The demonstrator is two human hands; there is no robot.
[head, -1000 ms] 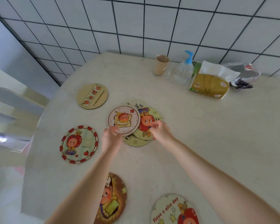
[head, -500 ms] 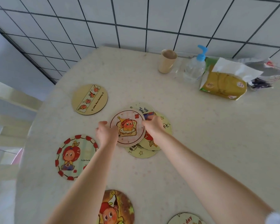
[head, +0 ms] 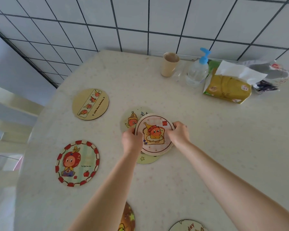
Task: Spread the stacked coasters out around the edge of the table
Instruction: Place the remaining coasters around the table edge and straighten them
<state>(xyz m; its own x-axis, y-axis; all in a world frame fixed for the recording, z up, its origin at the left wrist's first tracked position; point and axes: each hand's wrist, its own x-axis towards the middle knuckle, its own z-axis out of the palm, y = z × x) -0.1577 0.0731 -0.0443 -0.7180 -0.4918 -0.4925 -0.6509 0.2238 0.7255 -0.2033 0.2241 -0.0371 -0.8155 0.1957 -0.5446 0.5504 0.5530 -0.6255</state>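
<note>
A loose pile of round cartoon coasters lies mid-table. On top is a pink-rimmed toast-picture coaster (head: 154, 134). My left hand (head: 131, 140) grips its left edge and my right hand (head: 179, 133) grips its right edge. A pale coaster (head: 131, 119) sticks out behind it to the left, and a yellow-green one (head: 147, 159) shows below. Around the table edge lie a tan strip-picture coaster (head: 90, 104), a red-bordered coaster (head: 78, 163), a brown coaster (head: 128, 219) and a "day" coaster (head: 188, 226), both cut off at the bottom.
At the back by the tiled wall stand a beige cup (head: 170, 66), a blue-topped pump bottle (head: 198, 70), a yellow tissue pack (head: 227, 87) and crumpled wrappers (head: 270, 80). The table's (head: 223, 147) rounded left edge borders a pale chair (head: 10, 114).
The toast-picture coaster has slid right, onto the middle of the pile, now covering the coaster my right hand was on. Both hands now hold its opposite edges.
</note>
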